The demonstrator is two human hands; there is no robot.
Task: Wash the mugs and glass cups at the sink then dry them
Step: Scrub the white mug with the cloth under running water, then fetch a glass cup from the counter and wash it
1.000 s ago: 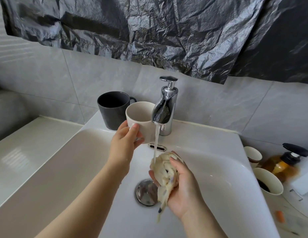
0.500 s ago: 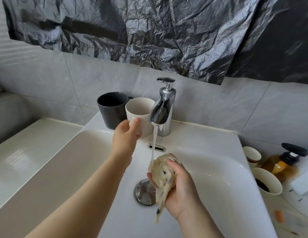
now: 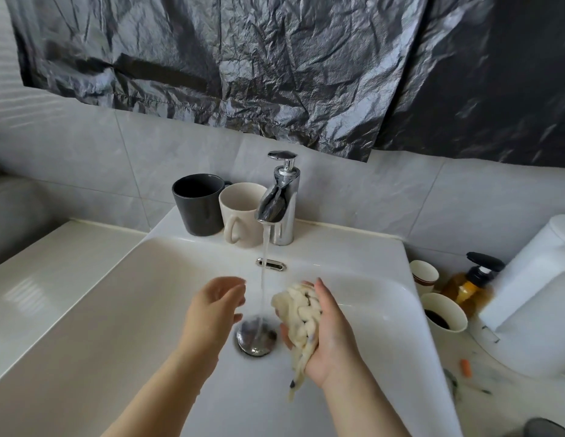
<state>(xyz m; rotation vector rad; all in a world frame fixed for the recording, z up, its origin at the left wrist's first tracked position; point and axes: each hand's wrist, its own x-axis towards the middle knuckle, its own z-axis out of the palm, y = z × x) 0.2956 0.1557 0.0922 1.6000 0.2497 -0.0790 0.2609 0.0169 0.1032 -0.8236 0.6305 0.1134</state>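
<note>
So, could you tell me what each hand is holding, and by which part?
Right hand grips the bunched cloth around its middle; left hand holds nothing.

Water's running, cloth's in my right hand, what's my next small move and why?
Probably bring the left hand across to the cloth and squeeze it under the stream. The left hand is empty, just left of the stream; the right hand grips the bunched cloth just right of it. The dark mug and cream mug stand on the ledge, untouched.
</note>
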